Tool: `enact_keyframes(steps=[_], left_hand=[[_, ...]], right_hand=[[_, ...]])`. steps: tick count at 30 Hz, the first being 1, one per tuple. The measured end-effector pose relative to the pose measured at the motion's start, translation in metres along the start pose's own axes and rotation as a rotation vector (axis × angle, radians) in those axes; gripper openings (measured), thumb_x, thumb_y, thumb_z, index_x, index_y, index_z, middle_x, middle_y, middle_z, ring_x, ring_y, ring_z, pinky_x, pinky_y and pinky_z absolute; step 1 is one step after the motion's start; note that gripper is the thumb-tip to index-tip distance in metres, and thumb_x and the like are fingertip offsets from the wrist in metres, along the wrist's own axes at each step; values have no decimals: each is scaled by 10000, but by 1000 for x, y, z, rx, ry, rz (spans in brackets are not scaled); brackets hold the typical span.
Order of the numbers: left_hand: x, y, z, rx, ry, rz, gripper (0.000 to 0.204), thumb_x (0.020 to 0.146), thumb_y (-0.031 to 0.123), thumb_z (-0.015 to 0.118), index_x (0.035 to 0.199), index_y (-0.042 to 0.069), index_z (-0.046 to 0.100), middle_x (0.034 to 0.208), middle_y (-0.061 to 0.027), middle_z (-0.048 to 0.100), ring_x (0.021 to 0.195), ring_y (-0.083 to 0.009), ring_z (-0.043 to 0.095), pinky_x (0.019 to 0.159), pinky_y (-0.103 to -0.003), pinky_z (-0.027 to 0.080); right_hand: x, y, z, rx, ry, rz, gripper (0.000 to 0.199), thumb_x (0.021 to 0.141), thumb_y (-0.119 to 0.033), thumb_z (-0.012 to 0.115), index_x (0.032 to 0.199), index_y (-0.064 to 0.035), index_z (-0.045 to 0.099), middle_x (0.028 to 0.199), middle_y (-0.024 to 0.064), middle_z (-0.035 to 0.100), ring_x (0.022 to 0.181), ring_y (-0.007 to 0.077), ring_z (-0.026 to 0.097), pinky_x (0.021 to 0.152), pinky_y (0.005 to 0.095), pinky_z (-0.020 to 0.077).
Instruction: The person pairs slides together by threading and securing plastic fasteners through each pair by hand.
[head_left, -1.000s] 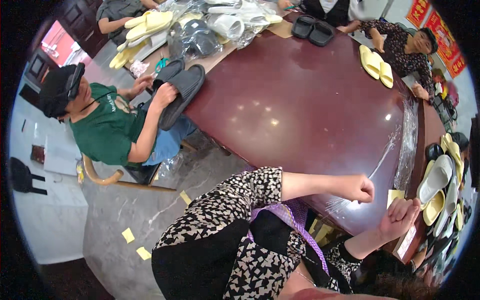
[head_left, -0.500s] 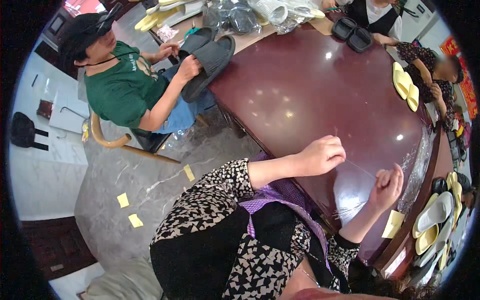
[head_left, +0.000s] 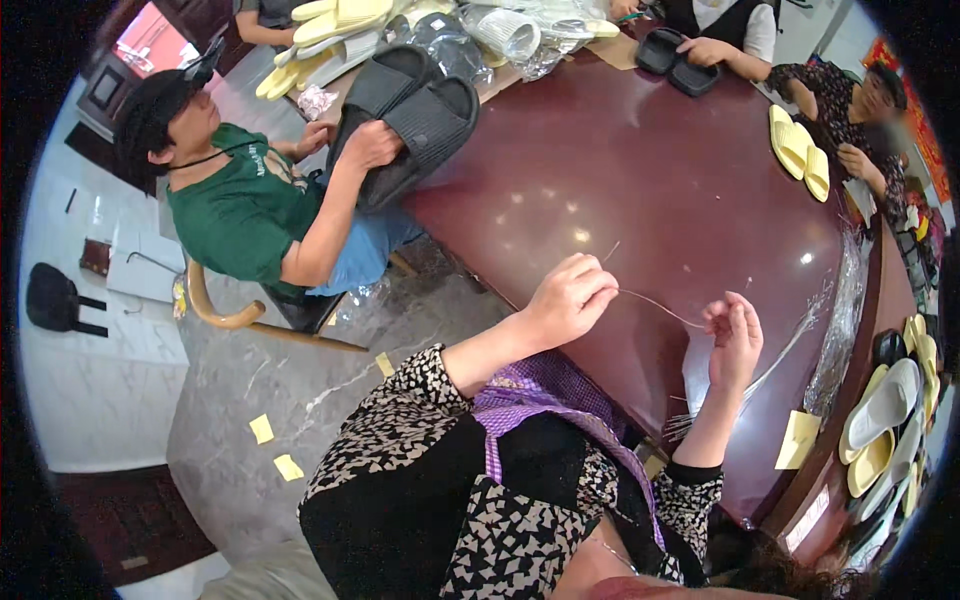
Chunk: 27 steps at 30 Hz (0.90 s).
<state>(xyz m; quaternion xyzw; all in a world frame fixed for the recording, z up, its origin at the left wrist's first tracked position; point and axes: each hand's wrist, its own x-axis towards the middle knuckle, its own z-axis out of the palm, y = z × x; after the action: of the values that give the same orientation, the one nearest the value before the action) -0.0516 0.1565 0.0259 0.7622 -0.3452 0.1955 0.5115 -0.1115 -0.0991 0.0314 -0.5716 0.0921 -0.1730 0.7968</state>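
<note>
A thin pale strand (head_left: 660,303), like a thread or fine wire, runs between my two hands above the dark red table (head_left: 640,150). My left hand (head_left: 570,298) pinches it between thumb and fingers, and a short end sticks up past the fingertips. At the other end my right hand (head_left: 734,335) is closed around the strand with bent fingers. Below and beside my right hand lies a loose bundle of similar long strands (head_left: 795,350) on the tabletop. Whether the strand is thread or wire I cannot tell.
Left, a seated person in a green shirt (head_left: 250,200) holds black slippers (head_left: 430,125). Across, people sit near black slippers (head_left: 678,62) and yellow slippers (head_left: 800,150). Clear plastic wrap (head_left: 845,325), a yellow paper (head_left: 797,440) and several slippers (head_left: 885,415) line the right side.
Both hands have shifted left, with the strand now slack and curved instead of taut. The person at left has raised the black slippers, and a hand across the table now touches the black pair there.
</note>
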Motion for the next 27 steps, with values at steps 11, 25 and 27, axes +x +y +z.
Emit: enact_keyframes(steps=[11, 25, 27], left_hand=[[9, -1, 19, 2, 12, -99, 23, 756, 18, 607, 767, 14, 588, 671, -102, 535, 632, -263, 516, 604, -347, 428], [13, 15, 43, -97, -254, -73, 34, 766, 41, 608, 785, 14, 600, 720, -101, 563, 687, -263, 539, 643, -338, 440], [13, 13, 45, -99, -253, -46, 32, 769, 38, 606, 793, 17, 604, 730, -99, 565, 695, -261, 539, 646, -340, 442]], right_hand=[[-2, 3, -3, -379, -164, 184, 243, 903, -88, 479, 1100, 16, 578, 923, 96, 641, 738, 119, 596, 626, 235, 473], [-18, 4, 31, -692, -304, -230, 137, 758, 36, 608, 892, 18, 630, 824, 58, 619, 714, 116, 555, 634, 233, 447], [-19, 1, 31, -718, -305, -209, 128, 747, 38, 615, 872, 16, 630, 801, 59, 610, 706, 118, 548, 624, 235, 441]])
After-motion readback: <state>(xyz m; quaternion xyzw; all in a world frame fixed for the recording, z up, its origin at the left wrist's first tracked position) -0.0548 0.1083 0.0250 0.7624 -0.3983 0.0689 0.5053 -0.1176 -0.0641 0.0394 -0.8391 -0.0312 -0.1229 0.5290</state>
